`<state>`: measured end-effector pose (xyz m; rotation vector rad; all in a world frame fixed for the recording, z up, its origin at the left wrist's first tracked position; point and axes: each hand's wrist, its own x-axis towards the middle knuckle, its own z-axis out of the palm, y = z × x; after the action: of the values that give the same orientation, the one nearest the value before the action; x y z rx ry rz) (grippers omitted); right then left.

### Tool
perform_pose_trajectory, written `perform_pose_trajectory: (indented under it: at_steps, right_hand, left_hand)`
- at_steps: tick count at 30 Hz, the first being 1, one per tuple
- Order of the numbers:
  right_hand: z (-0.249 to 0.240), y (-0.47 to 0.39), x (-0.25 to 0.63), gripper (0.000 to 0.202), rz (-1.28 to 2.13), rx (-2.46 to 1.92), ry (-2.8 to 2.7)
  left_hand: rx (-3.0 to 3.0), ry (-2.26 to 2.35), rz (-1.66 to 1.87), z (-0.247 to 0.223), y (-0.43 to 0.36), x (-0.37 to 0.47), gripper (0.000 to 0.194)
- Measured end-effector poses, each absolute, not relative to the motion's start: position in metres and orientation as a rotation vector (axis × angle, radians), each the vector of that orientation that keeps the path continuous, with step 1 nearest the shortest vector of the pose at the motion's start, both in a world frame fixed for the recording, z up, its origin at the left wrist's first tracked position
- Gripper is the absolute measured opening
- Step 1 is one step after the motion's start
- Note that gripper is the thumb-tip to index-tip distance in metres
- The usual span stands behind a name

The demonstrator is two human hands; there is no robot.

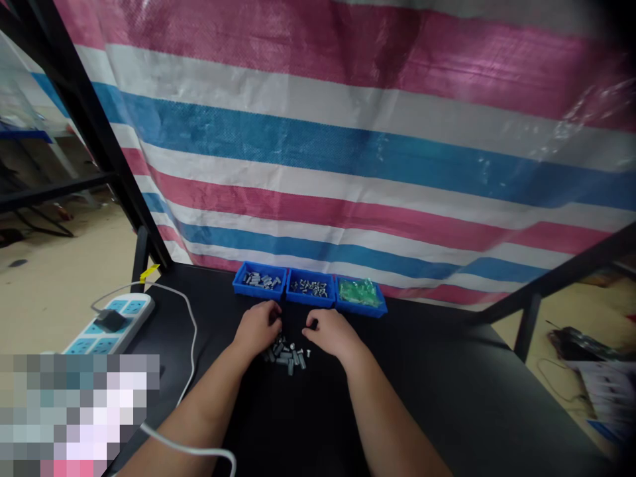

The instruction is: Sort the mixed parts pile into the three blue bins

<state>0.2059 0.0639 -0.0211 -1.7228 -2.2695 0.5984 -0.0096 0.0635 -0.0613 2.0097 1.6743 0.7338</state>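
Left hand (258,328) and right hand (334,331) are low over the black surface (422,351), with bent fingers. Each one's thumb and finger look close together, but I cannot tell if they hold anything. A small pile of metal bits (284,361) lies between the hands and a little nearer than the fingertips. The left hand is the closer one, right by the far left edge of the pile. The bits are gray, short and like little tubes; some lie left to right, others point near to far. One tiny screw (309,353) sits by itself just right of the pile. Past the hands are three blue bins in a row: the left bin (244,289) has shiny tubes, the middle bin (307,299) has small screws, and the right bin (358,309) has something green in clear plastic.
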Motion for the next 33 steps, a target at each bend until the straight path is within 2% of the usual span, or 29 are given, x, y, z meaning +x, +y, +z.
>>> perform_pose_trajectory:
  at_steps: [3, 12, 24, 28, 33]
  right_hand:
    - [-0.034, 0.056, 0.206, 0.002, 0.653, -1.661, -2.246]
    - [-0.044, 0.015, 0.234, 0.015, 1.163, -1.220, -1.896]
    - [-0.056, -0.001, 0.194, 0.018, 0.726, -1.417, -2.072]
    - [-0.062, -0.006, 0.185, 0.005, 0.724, -1.514, -2.029]
    - [-0.063, -0.006, 0.184, 0.010, 0.769, -1.528, -2.015]
  left_hand:
    - [2.028, 1.685, 0.723, -0.062, 0.063, -0.009, 0.016]
    - [2.009, 1.718, 0.704, -0.063, 0.063, -0.008, 0.016]
    - [2.022, 1.710, 0.719, -0.060, 0.062, -0.007, 0.016]
    - [2.015, 1.711, 0.719, -0.059, 0.062, -0.007, 0.016]
    - [1.999, 1.706, 0.726, -0.059, 0.062, -0.008, 0.016]
